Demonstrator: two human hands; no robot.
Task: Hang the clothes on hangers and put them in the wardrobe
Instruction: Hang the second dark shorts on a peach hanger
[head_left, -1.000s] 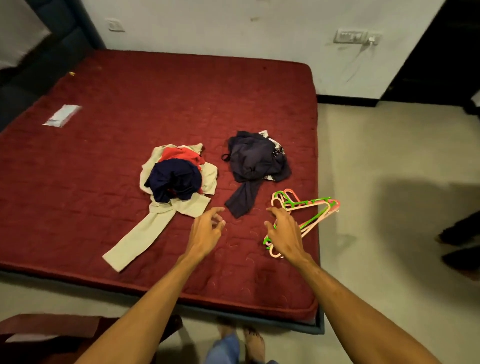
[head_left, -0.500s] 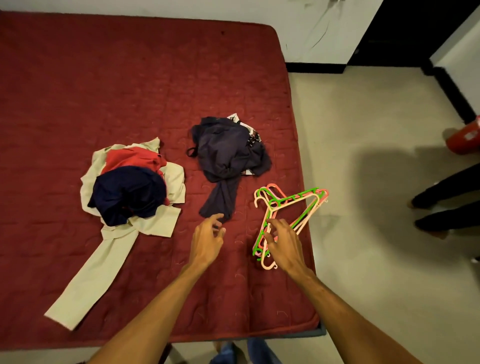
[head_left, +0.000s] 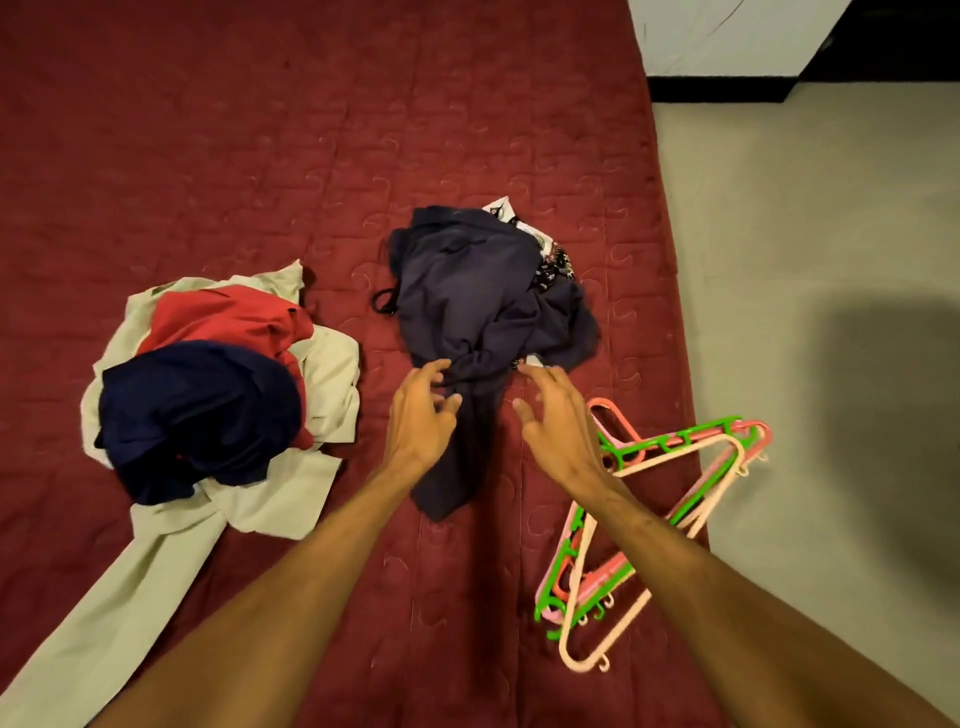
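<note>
A rumpled heap of clothes lies on the left of a dark red quilted mattress (head_left: 260, 130): a beige garment (head_left: 171, 519) at the bottom with one long leg or sleeve trailing toward the near-left corner, a red garment (head_left: 228, 317) on it, and a navy garment (head_left: 197, 410) bunched on top. Well apart to its right, near the middle of the bed, sits a second heap, a dark grey-blue garment (head_left: 467, 291) with a narrow tail running back toward the person, and a patterned cloth (head_left: 550, 260) showing from beneath its far right side.

Both bare arms extend over the bed. The left hand (head_left: 421, 421) is at the pinched waist of the dark grey-blue garment, fingers loosely curved and apart, the thumb and forefinger tips at the fabric but not clamped on it. The right hand (head_left: 561, 421) hovers just right of the garment's tail, fingers spread and holding nothing.

Under the right forearm, a pile of green, pink and cream plastic hangers (head_left: 675, 457) rests at the bed's right edge, one end jutting over the pale floor (head_left: 805, 260), where a dark shadow falls.
</note>
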